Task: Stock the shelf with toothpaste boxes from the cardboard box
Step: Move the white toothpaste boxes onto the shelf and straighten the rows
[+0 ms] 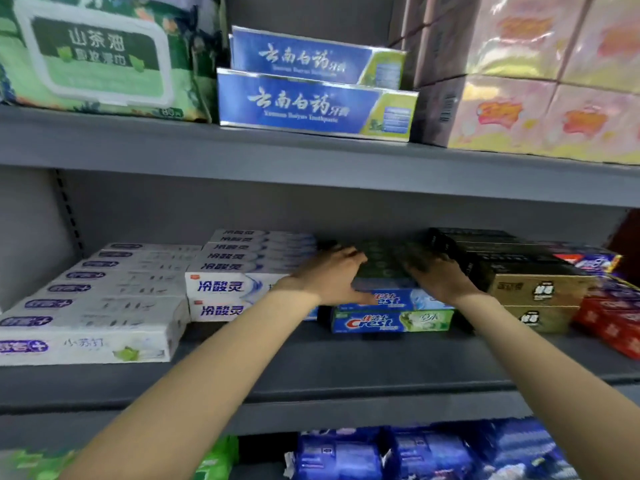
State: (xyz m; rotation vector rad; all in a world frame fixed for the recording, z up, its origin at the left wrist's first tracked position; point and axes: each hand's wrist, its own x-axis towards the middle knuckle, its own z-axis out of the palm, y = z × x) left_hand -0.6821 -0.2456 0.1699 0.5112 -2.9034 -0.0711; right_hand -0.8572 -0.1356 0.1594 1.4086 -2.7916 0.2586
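Both my arms reach into the middle shelf [311, 362]. My left hand [332, 275] lies on the left end of a dark green toothpaste box [384, 261], and my right hand [438, 277] holds its right end. That box sits on top of a stack of blue and green Crest boxes [391, 320]. The dark box is blurred, so its print cannot be read. The cardboard box is not in view.
White toothpaste boxes [90, 306] and blue-and-white ones [235, 271] fill the shelf's left. Black and gold boxes [530, 285] and red ones [616, 327] stand to the right. Above are blue toothpaste boxes [311, 102], a wipes pack [97, 53] and tissue packs [540, 81].
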